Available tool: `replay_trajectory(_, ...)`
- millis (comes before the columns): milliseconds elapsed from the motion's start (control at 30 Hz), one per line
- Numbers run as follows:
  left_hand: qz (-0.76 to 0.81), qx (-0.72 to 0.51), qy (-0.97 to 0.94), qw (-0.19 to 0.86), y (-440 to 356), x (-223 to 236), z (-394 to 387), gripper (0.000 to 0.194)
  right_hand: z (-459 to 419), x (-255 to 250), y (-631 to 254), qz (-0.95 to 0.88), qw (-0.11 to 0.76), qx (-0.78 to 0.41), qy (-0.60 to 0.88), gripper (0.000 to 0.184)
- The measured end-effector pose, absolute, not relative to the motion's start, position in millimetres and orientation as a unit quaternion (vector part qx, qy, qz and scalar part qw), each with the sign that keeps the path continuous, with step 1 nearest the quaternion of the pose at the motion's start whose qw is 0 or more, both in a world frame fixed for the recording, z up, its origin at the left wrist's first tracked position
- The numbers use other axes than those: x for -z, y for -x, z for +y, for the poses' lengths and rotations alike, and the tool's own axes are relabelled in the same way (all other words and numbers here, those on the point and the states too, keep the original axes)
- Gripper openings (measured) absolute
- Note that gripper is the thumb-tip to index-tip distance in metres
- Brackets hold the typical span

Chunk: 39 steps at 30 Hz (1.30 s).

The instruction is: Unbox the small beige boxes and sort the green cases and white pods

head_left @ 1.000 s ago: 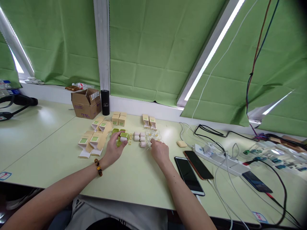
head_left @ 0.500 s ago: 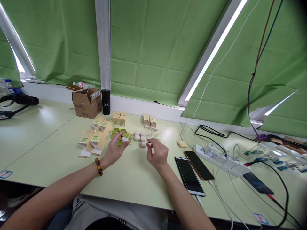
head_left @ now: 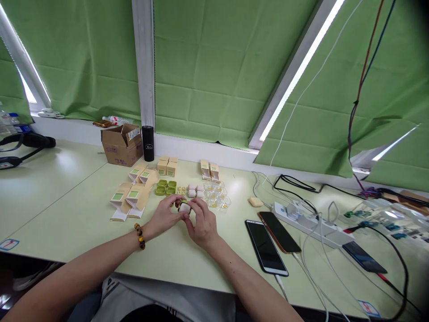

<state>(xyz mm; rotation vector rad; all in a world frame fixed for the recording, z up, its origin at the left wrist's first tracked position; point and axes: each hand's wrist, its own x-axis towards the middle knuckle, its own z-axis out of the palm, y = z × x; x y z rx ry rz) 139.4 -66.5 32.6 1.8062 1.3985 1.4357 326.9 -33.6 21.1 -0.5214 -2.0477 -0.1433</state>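
Both hands meet over the table around a small green case with a pale, rounded block [head_left: 184, 207] in it. My left hand [head_left: 166, 213] grips the case from the left, thumb below and fingers above. My right hand [head_left: 203, 223] closes on its right side; its fingertips partly hide the case. Just beyond are several open green square cases [head_left: 161, 191], a group of tiny yellowish pieces [head_left: 181, 190] and some pale pinkish blocks [head_left: 195, 194]. To their right stand clear plastic cups [head_left: 214, 195] with yellow bits inside.
Open small cartons [head_left: 129, 197] lie at left, with more cartons [head_left: 167, 166] behind. A cardboard box [head_left: 122, 147] and black cylinder [head_left: 148, 144] stand at the back. Phones [head_left: 266, 246], a power strip [head_left: 311, 226] and loose cables occupy the right side.
My right hand has moved left from beside the pale blocks to the case. My left hand has brought the case slightly nearer and right, uncovering the green cases and yellowish pieces.
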Motion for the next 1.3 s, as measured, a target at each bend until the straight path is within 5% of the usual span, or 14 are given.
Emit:
replay_trajectory(533, 0.463, -0.497, -0.71, 0.187, -140.0, -42.2, -75.6, 0.041, -29.6, -25.0, -329.2, -0.794, 0.533, -0.188, 0.223, 0.035)
replay_trajectory(1100, 0.476, -0.501, -0.7, 0.181, -139.7, -37.1, -74.5, 0.034, -28.9, -23.0, -330.5, -0.821, 0.506, -0.148, 0.219, 0.04)
replay_trajectory(1300, 0.437, -0.563, -0.627, 0.314, -139.0, -37.0, -70.3, 0.041, -30.6, -25.7, -329.2, -0.796, 0.527, -0.177, 0.241, 0.056)
